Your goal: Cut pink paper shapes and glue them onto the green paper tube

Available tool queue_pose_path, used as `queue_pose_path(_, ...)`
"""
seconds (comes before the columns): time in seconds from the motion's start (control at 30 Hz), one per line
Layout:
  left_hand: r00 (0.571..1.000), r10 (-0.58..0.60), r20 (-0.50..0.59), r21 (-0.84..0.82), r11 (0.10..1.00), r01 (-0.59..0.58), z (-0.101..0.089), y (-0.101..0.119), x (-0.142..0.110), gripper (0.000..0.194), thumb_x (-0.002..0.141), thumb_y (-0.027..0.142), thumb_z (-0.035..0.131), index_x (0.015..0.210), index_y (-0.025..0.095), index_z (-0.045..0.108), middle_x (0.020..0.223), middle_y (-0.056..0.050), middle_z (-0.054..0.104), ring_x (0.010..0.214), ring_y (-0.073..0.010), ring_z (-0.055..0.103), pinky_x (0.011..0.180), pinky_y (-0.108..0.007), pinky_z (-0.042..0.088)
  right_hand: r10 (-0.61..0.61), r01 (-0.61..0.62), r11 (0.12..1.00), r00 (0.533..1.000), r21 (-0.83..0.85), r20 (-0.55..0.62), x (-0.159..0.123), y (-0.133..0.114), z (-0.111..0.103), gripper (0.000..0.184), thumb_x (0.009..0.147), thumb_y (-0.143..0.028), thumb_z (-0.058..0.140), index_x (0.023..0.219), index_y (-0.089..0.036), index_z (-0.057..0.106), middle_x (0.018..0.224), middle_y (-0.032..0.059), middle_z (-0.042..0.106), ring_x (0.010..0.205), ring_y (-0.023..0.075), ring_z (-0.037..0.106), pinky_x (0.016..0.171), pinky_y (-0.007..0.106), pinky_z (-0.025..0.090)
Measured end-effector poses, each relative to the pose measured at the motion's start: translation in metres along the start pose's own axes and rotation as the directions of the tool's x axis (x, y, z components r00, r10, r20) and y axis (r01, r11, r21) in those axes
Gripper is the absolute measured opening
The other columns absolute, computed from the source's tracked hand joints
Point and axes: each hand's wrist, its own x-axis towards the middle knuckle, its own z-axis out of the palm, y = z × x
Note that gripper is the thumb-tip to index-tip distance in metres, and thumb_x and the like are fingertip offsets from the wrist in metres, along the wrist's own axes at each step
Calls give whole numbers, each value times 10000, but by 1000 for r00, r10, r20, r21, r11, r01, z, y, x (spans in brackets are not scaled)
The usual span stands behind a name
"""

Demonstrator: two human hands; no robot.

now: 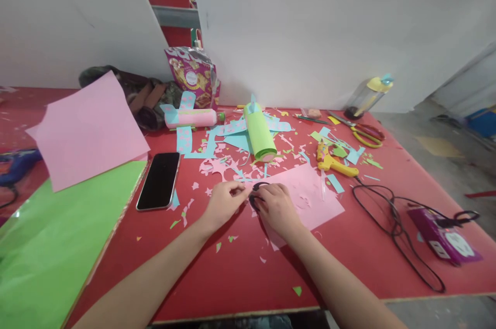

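At the middle of the table, my right hand (278,206) is closed around the black handles of a pair of scissors (254,201). The blades are hidden between my hands. My left hand (227,202) is closed in a pinch just left of the scissors, on a small bit of pink paper mostly covered by the fingers. Under and beside my right hand lies a sheet of pink paper (320,202) with small cut scraps on it. Behind my hands stands a green paper-wrapped tube (260,132) with blue spotted wings, resembling a plane.
A pink and blue wrapped bottle (196,118) lies behind a phone (158,182). At right are a yellow glue gun (335,162), its cord, a purple power box (444,236) and red-yellow-handled scissors (364,132). Pink sheets (91,132) and green paper (70,246) lie left.
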Motion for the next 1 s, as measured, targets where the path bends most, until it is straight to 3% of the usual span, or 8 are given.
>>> queue_pose_path(0.17,1000,-1,-19,22,1000,1,4,-4,-5,248,709,322,491,540,145,529,462,32,464,486,-94,406,518,-210,354,-35,40,995,998,93,-51,1,3,0,178,790,-125,462,667,-178,579,845,106,670,773,215,582,814,383,364)
queue_pose_path(0.27,1000,3,-10,27,1000,-3,4,-5,-5,254,707,322,495,521,148,508,451,43,426,473,-88,388,507,-206,341,7,10,987,995,162,-102,1,1,1,132,771,-135,483,693,-186,576,807,97,662,765,222,578,788,392,389)
queue_pose_path(0.4,1000,12,11,33,999,-12,3,-5,-6,267,713,340,494,532,146,523,474,37,442,485,-90,395,500,-202,332,113,-63,954,981,292,-158,0,-3,-1,109,765,-147,470,790,-181,570,800,87,642,745,208,585,674,343,450)
queue_pose_path(0.57,998,27,57,55,998,-30,4,-6,-7,265,712,337,498,567,133,584,534,6,523,513,-99,415,493,-202,323,175,-95,894,973,439,-147,2,-6,-4,88,749,-163,491,723,-186,571,727,45,635,668,166,603,603,282,477)
queue_pose_path(0.73,994,66,82,73,995,-72,4,-5,-7,256,706,319,498,558,140,604,506,9,517,506,-104,416,484,-201,325,175,-84,871,974,484,-147,3,-5,-3,121,703,-126,512,607,-193,542,681,30,599,660,162,575,616,284,462)
queue_pose_path(1.0,986,135,101,120,982,-146,6,-10,-6,291,739,337,472,579,140,614,533,-3,550,507,-105,413,495,-208,321,173,-90,866,977,492,-126,3,-4,-2,125,685,-123,487,585,-196,502,643,17,552,617,154,533,576,270,438)
